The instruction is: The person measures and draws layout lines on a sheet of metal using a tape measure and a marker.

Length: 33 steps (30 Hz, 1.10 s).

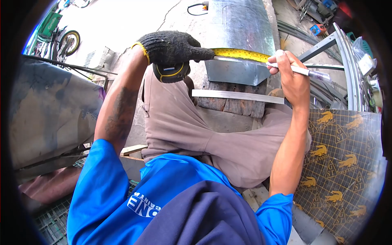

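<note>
My left hand, in a black knit glove with a yellow cuff, is closed on a tape measure whose dark case hangs under the palm. Its yellow blade stretches rightward along the bent edge of a shiny metal sheet. At the blade's right end, my bare right hand pinches a white marker pen, its tip at the sheet's corner. The sheet's folded flap faces me over a weathered wooden block. A flat metal strip lies across that block, between my knees.
On the right stand a metal frame and a brown board with crocodile prints. A grey-covered surface is at my left. A black cable lies on the concrete, and a bicycle wheel shows farther back.
</note>
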Motion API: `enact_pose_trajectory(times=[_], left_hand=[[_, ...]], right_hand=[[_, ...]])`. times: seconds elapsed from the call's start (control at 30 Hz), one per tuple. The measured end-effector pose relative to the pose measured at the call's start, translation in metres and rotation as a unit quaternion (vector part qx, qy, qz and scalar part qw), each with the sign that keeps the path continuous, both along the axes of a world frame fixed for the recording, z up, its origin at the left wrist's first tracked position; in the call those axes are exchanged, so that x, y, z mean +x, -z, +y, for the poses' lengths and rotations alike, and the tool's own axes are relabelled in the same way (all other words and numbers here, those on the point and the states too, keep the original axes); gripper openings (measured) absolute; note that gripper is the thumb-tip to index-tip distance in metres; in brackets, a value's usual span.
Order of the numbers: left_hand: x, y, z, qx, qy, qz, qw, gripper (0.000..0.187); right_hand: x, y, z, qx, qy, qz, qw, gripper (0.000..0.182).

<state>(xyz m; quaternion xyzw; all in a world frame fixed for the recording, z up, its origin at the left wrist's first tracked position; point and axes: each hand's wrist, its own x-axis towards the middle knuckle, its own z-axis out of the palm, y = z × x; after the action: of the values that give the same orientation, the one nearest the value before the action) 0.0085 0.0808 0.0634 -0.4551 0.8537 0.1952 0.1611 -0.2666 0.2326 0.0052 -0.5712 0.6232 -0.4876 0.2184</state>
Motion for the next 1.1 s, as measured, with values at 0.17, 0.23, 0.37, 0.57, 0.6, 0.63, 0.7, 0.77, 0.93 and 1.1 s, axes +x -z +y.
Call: enact_pose_trajectory(times=[0.17,0.23,0.37,0.57,0.6,0.63,0.7,0.77,0.93,1.1], left_hand=[[-0.025,-0.001,0.011,-0.014,0.010,-0.017,1.000,0.074],[-0.034,-0.001,0.015,-0.018,0.014,-0.025,0.999,0.075],[-0.033,0.005,0.008,0.013,0.011,-0.017,1.000,0.086],[-0.028,0.007,0.008,0.088,-0.012,0.055,0.995,0.083],[-0.029,0.009,0.007,0.077,-0.021,0.033,0.996,0.080],[-0.028,0.011,0.005,0.067,-0.031,0.010,0.997,0.077],[-0.027,0.014,0.001,0.080,-0.018,0.020,0.996,0.077],[-0.026,0.017,-0.006,0.106,0.008,0.038,0.994,0.076],[-0.023,0.026,-0.027,0.173,0.074,0.082,0.979,0.074],[-0.016,0.032,-0.039,0.213,0.108,0.111,0.965,0.074]], right_hand=[[-0.001,0.000,0.000,0.002,-0.006,-0.010,1.000,0.041],[-0.001,-0.001,0.001,0.004,-0.004,-0.008,1.000,0.041],[0.000,0.000,0.001,-0.003,-0.012,-0.029,1.000,0.040],[-0.001,0.001,0.001,-0.009,-0.007,-0.021,1.000,0.040],[-0.001,0.002,0.001,-0.013,-0.008,-0.019,1.000,0.040],[-0.002,0.003,0.001,-0.013,-0.008,-0.019,1.000,0.040],[-0.003,0.005,0.000,-0.021,-0.013,-0.018,1.000,0.042],[-0.003,0.004,0.000,-0.018,-0.011,-0.015,1.000,0.041],[-0.003,0.004,0.000,-0.016,-0.010,-0.015,1.000,0.042],[-0.004,0.003,0.000,-0.009,-0.009,-0.012,1.000,0.041]])
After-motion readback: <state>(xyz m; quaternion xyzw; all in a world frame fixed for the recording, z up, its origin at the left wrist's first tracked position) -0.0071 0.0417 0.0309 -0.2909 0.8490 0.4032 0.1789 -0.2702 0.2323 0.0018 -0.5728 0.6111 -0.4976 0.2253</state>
